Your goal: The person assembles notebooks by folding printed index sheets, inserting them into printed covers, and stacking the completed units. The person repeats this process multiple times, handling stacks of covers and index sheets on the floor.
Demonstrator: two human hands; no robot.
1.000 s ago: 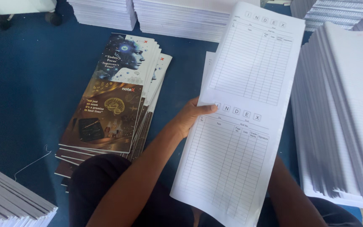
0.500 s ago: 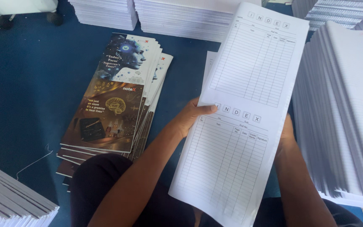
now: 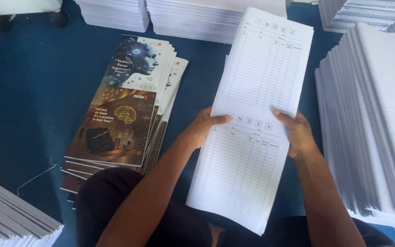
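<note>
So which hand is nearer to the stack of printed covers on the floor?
Left. The left hand grips the left edge of the index sheets, beside the stack of printed covers. The right hand holds the sheets' far edge, away from the covers.

The paper stack (image 3: 380,114) runs off the right edge; another stack (image 3: 10,215) is cut off bottom left; lower covers (image 3: 168,91) lie mostly hidden.
</note>
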